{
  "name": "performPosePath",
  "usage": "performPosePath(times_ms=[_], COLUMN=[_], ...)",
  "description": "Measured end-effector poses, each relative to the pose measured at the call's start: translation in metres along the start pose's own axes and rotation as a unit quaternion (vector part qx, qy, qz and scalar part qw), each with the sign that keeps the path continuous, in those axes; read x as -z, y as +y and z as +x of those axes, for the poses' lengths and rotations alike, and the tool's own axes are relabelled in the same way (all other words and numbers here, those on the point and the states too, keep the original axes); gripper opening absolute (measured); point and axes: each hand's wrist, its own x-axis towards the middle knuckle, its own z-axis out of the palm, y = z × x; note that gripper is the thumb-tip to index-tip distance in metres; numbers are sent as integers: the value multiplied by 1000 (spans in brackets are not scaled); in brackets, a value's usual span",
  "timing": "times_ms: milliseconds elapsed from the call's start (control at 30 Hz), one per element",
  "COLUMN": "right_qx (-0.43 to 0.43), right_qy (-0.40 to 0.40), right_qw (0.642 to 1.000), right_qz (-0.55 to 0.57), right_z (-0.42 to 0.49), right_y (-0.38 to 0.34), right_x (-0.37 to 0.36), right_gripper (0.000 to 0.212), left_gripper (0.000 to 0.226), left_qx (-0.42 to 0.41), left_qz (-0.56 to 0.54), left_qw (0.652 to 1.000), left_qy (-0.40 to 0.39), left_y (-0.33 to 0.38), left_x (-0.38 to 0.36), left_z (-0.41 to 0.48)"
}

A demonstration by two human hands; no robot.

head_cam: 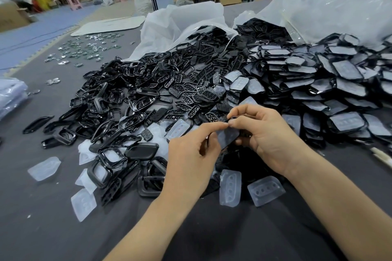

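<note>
Left hand (191, 154) and right hand (265, 133) pinch translucent-faced black key shell (228, 136) together, fingers curled on it, just before black parts pile (148, 82) on grey table (42, 229).

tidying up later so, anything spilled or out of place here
Yes: black frames spill from the open plastic bag in a loose heap, and translucent covers lie strewn along its near edge.

Even, bright light; bag (331, 2) glares, edges warped, background blurred.
</note>
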Motion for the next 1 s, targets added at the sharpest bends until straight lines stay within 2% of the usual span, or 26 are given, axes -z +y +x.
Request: performPosePath(times_ms=[133,367,567,700,833,1000], right_qx=[-10,9,34,15,3,-7], right_qy=[5,44,53,26,-22,-38], right_qw=[1000,999,998,999,998,998], right_qz=[0,1,-7,15,54,55], right_z=[0,1,0,0,-2,-2], right_y=[0,1,0,-3,-6,-8], right_x=[0,-2,-3,-1,1,2], right_gripper=[30,37,36,37,35,36], left_gripper=[33,32,29,23,27,22], left_qx=[-14,-12,42,63,92,131], left_qz=[16,18,-44,-81,-107,-158], left_qw=[1000,1000,998,995,990,979], left_qy=[7,18,-3,-6,-4,0], left_y=[3,3,-1,0,0,1], left_x=[0,-1,-3,-1,2,2], left_z=[0,0,-2,-2,-1,2])
